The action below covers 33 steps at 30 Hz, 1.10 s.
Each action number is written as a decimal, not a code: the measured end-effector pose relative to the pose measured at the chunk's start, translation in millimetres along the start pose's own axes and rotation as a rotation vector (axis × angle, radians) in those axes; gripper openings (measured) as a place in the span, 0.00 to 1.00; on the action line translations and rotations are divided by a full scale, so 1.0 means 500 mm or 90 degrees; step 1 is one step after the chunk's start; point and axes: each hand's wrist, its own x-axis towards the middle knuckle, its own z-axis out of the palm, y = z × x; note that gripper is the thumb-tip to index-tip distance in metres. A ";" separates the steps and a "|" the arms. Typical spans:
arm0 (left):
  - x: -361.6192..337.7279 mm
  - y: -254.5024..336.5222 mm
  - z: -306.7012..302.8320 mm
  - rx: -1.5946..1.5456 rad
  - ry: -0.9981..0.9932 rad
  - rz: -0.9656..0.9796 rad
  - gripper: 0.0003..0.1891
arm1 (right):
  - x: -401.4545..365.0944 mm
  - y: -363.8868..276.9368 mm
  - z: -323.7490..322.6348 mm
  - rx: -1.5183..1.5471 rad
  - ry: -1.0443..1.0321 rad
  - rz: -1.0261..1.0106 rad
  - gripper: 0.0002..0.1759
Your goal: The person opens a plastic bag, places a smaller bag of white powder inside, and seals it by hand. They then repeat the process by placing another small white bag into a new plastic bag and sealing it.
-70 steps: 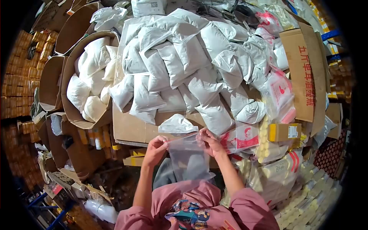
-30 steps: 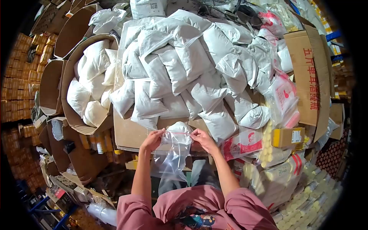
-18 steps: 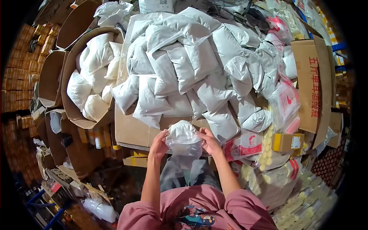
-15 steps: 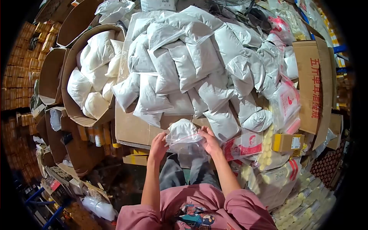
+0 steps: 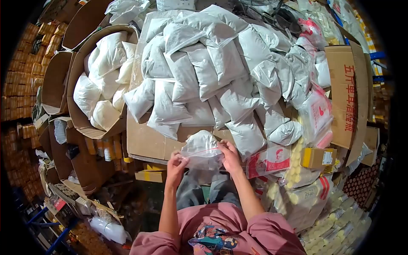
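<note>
A clear plastic bag with white contents (image 5: 200, 140) lies at the front edge of the cardboard, its clear mouth part towards me with a thin red line across it. My left hand (image 5: 176, 165) pinches the left end of this mouth. At its right end, the fingers of my right hand (image 5: 230, 155) are closed on the plastic. Just beyond my hands, a large heap of filled white bags (image 5: 182, 76) covers most of the cardboard sheet (image 5: 146, 142).
An open carton (image 5: 70, 97) with round white bags stands at the left. Red-printed plastic bags (image 5: 268, 161), a small yellow-brown box (image 5: 318, 158) and a tall carton with red lettering (image 5: 342, 95) are at the right. Packs of pale rolls (image 5: 340, 225) sit lower right.
My left hand has moved slightly down. The bag's mouth is now drawn flatter between my hands, with the red line running more clearly across.
</note>
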 end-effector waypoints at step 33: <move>0.099 -0.008 0.062 -0.197 0.158 -0.315 0.21 | 0.070 -0.047 -0.023 -0.066 -0.048 0.166 0.08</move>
